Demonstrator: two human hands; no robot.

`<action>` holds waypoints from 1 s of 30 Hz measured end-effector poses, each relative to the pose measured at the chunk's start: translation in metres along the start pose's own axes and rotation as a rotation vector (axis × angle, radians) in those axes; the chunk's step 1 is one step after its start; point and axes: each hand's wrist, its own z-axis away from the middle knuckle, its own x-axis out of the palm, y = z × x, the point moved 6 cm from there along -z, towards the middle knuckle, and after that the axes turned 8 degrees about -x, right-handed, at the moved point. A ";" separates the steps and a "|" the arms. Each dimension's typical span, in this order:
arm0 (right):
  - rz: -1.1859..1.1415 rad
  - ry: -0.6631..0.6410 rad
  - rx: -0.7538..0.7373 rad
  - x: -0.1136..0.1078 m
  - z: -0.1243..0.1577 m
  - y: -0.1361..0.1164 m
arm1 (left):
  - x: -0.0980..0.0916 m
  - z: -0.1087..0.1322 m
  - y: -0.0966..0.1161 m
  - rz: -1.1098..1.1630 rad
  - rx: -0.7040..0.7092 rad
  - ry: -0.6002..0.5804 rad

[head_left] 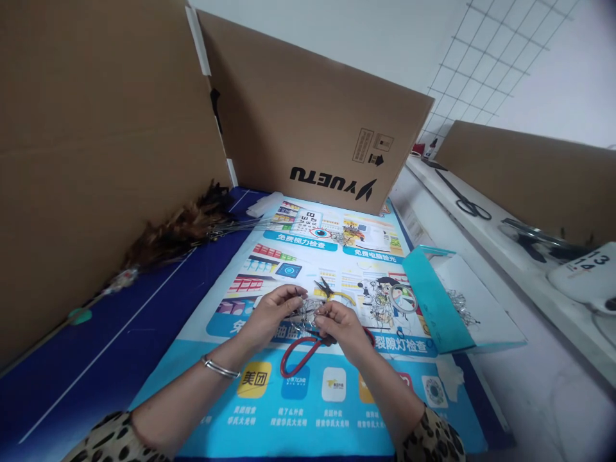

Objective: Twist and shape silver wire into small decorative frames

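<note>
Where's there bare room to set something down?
Free: the blue printed sheet below the red looped handle; dark-blue tabletop between the brown feather bundle and the sheet. Crowded: around the left hand and right hand, with tangled silvery wire and yellow-handled pliers; rightward, thin wire pieces beside the turquoise box.

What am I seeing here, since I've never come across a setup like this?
There is no machine: one camera worn on a person's head looks forward and down. Their bare left hand and bare right hand hold thin, silvery tangled wire over a blue-and-white printed sheet. On it lie yellow-handled metal pliers, a red loop-handled tool partly hidden by the right hand, and a loose heap of thin wire pieces. To the right, an open turquoise box with a white inside holds more wire.
</note>
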 end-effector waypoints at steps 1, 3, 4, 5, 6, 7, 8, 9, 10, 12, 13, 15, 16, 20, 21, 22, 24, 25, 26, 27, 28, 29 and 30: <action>-0.020 0.011 0.010 -0.001 0.000 0.001 | 0.000 0.000 0.001 -0.008 0.007 0.008; -0.066 0.035 0.021 -0.003 0.000 0.002 | -0.001 0.002 0.002 -0.028 0.035 0.045; -0.083 0.048 0.018 -0.005 0.000 0.003 | -0.002 0.003 0.004 -0.041 0.059 0.082; -0.092 0.064 0.008 -0.006 -0.001 0.002 | -0.005 0.004 0.006 -0.054 0.091 0.134; -0.092 0.083 -0.010 -0.008 -0.002 0.001 | -0.009 0.006 0.009 -0.065 0.132 0.199; -0.087 0.103 -0.031 -0.009 -0.002 0.000 | -0.012 0.009 0.012 -0.079 0.178 0.263; -0.081 0.121 -0.054 -0.011 -0.003 -0.001 | -0.014 0.011 0.015 -0.101 0.222 0.311; -0.077 0.136 -0.073 -0.012 -0.004 -0.002 | -0.014 0.013 0.018 -0.134 0.258 0.330; -0.076 0.147 -0.089 -0.013 -0.004 -0.003 | -0.012 0.014 0.021 -0.181 0.281 0.313; -0.074 0.153 -0.110 -0.013 -0.004 -0.005 | -0.004 0.014 0.023 -0.300 0.296 0.207; -0.071 0.151 -0.119 -0.013 -0.004 -0.006 | 0.001 0.013 0.022 -0.356 0.289 0.141; -0.058 0.142 -0.138 -0.013 -0.003 -0.008 | 0.007 0.011 0.020 -0.420 0.268 0.045; -0.051 0.137 -0.147 -0.012 -0.003 -0.009 | 0.009 0.009 0.018 -0.431 0.252 0.020; -0.031 0.081 -0.141 -0.009 -0.002 -0.008 | 0.009 0.006 0.013 -0.425 0.193 -0.012; -0.028 0.057 -0.122 -0.008 -0.001 -0.006 | 0.009 0.005 0.012 -0.420 0.184 -0.027; -0.025 0.033 -0.099 -0.006 -0.001 -0.004 | 0.010 0.005 0.011 -0.417 0.180 -0.042; -0.011 0.003 -0.058 -0.003 0.000 -0.001 | 0.012 0.006 0.012 -0.414 0.182 -0.067; -0.001 0.000 -0.047 -0.003 0.001 -0.001 | 0.013 0.006 0.013 -0.415 0.189 -0.074; 0.013 0.008 -0.045 -0.003 0.001 -0.001 | 0.014 0.007 0.015 -0.419 0.198 -0.079; 0.034 0.028 -0.057 -0.004 0.000 -0.003 | 0.013 0.007 0.017 -0.422 0.212 -0.079; 0.061 0.057 -0.080 -0.007 0.000 -0.005 | 0.012 0.007 0.020 -0.424 0.227 -0.075; 0.092 0.094 -0.112 -0.010 -0.001 -0.008 | 0.011 0.007 0.023 -0.420 0.240 -0.064; 0.125 0.130 -0.146 -0.013 -0.001 -0.011 | 0.008 0.006 0.025 -0.404 0.245 -0.046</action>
